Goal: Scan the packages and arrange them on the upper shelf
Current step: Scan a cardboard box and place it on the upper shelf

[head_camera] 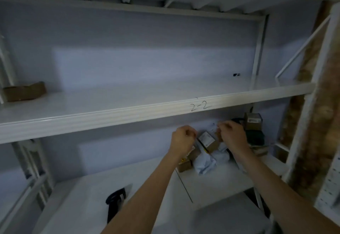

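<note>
My left hand [184, 138] and my right hand [232, 135] are raised side by side below the front rail of the upper shelf [128, 113]. Both have their fingers pinched shut. A thin white bag package [213, 126] with faint blue print seems to stretch between them, though it is blurred against the wall. Behind the hands, a pile of packages lies on the lower shelf: a small brown box with a white label [207, 140], more brown boxes [184, 165] and a crumpled pale bag [205, 164]. One brown box [24, 91] sits at the upper shelf's far left.
A black handheld scanner [115, 201] lies on the lower shelf [88, 193] at the front left. A labelled brown box [253, 121] stands on dark items at the back right. The rail is marked "2-2" [199, 106]. White uprights flank the bay, with a rough brown wall on the right.
</note>
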